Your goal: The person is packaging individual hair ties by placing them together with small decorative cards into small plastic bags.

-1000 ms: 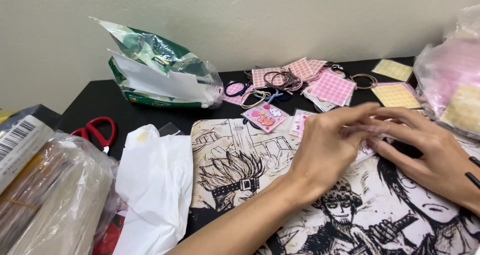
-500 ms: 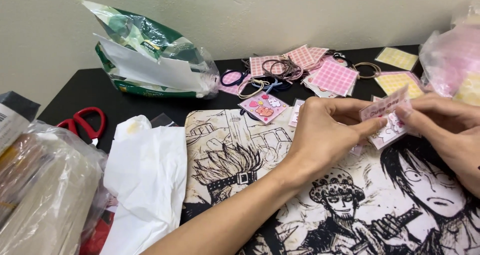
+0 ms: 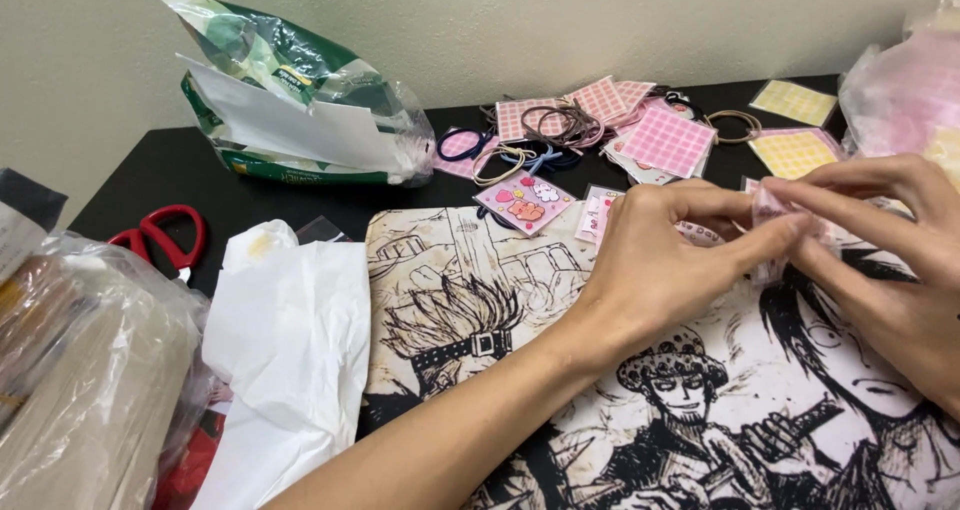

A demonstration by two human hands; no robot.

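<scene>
Pinched between left hand (image 3: 660,270) and right hand (image 3: 890,260) fingertips above the comic-print mat (image 3: 470,300): small clear pink-printed packet (image 3: 775,215), raised for handling.

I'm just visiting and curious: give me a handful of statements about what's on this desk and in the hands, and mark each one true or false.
1. Both hands pinch one small pink packet between their fingertips. True.
2. The red-handled scissors lie in the right hand. False: they lie on the black table, far left, untouched.
3. The hands work above a black-and-white cartoon-print mat. True.
4. The green plastic bag lies under the left hand. False: it sits at the back by the wall.
5. Pink checked cards and hair ties lie behind the hands. True.
</scene>
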